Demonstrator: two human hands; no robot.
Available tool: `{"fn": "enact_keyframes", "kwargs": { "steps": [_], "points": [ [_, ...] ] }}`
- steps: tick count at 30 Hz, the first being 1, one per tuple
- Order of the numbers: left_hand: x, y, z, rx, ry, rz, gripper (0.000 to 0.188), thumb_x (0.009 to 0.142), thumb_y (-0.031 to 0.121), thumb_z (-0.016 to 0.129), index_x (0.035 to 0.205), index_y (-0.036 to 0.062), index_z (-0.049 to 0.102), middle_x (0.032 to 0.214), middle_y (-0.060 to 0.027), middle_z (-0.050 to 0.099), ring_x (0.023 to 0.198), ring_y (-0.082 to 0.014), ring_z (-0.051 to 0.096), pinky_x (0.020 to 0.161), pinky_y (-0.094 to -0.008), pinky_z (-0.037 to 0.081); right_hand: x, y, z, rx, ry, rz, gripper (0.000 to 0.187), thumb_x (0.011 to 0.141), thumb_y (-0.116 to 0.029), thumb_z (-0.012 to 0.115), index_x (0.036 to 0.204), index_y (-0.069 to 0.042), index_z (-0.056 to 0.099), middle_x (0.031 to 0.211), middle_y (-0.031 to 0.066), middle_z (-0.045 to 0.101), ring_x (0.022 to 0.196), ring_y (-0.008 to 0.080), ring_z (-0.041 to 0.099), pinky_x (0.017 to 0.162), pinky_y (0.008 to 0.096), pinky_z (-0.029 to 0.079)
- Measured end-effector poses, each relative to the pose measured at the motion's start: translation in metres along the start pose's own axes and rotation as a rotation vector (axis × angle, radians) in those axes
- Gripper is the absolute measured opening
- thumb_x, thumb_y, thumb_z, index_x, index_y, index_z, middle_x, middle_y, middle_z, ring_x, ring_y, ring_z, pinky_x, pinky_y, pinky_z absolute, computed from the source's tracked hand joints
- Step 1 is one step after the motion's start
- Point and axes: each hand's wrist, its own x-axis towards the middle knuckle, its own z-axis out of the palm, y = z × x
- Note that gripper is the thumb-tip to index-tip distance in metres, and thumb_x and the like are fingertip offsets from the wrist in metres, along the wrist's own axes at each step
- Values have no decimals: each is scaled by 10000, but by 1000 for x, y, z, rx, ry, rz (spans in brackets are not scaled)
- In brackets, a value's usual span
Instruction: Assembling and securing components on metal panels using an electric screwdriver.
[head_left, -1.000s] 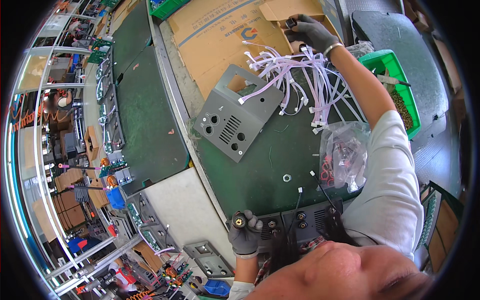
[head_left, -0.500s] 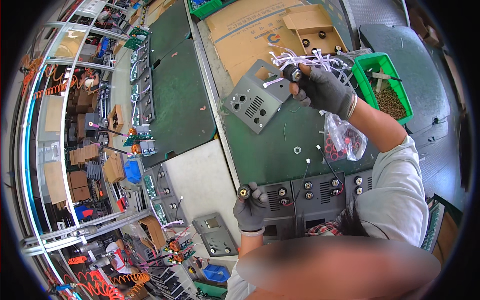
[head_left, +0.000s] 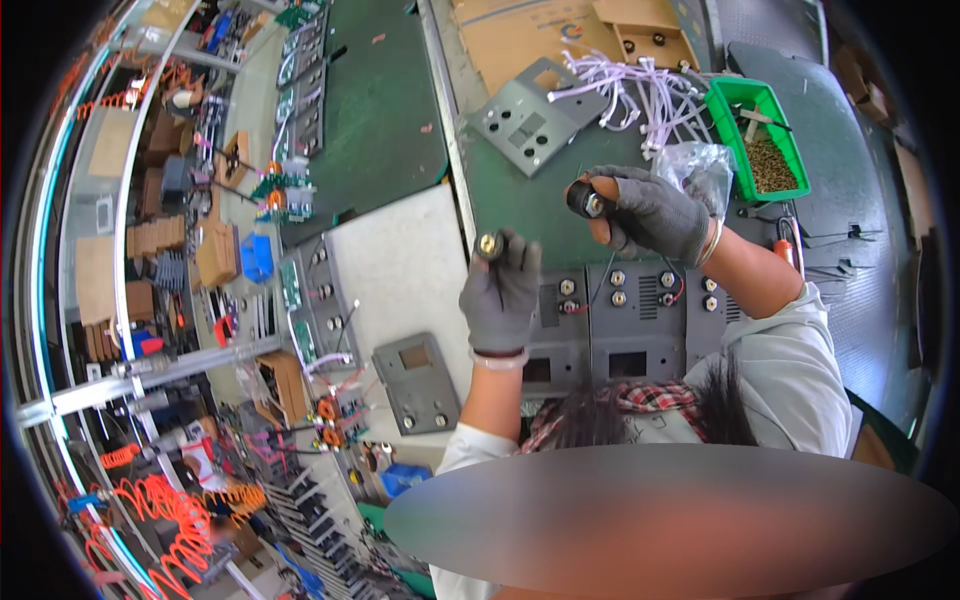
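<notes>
Left hand [head_left: 502, 300]: clamped on brass-centred fitting [head_left: 489, 246]. Right hand [head_left: 662, 212]: clamped on black fitting [head_left: 579, 196]. Grey panels [head_left: 625, 328]: between grips and torso.

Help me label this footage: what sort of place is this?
Probably an electronics assembly workshop: a slotted grey metal panel, a bunch of white connector cables, and green circuit boards off to the left suggest it.

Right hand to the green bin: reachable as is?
Likely yes: the green bin is open-topped and near the right hand; a plastic bag lies partly between. That hand holds a black part, though.
</notes>
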Motion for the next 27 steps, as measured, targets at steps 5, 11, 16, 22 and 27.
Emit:
{"fn": "enact_keyframes", "kwargs": {
  "steps": [5,11,16,22,27],
  "points": [
    [-3,-13,22,105,87,27,279,947,195,412,1090,-16,524,1040,-145,602,944,-241,609,879,-400,487,-5,35,44,-253,63,-100,292,880,-310,542,1007,-51,499,617,24,560,443,57,469,405,192,374],
    [-10,-32,41,271,438,148,312,957,202,338,1070,-13,534,961,-105,589,865,-195,584,801,-324,486,-9,57,64,-315,166,-130,272,855,-254,599,981,-45,478,636,27,562,472,57,492,397,195,365],
    [-18,-35,43,517,428,177,335,965,241,346,1076,-12,536,907,-85,578,847,-174,564,808,-307,477,-7,70,71,-410,163,-128,302,815,-238,644,966,-40,473,654,36,583,505,87,540,422,229,396],
    [-25,-36,33,335,387,150,327,962,241,351,1064,-14,529,945,-96,565,860,-186,565,822,-299,473,-5,79,71,-1268,319,-716,340,710,-253,727,932,-69,547,692,73,589,545,248,576,510,325,461],
    [-32,-34,36,645,412,178,275,936,175,355,1047,0,535,966,-103,566,893,-186,575,820,-302,480,-11,71,70,-1405,224,-867,442,606,-209,769,978,-79,569,750,63,551,631,257,571,532,343,461]
  ]
}}
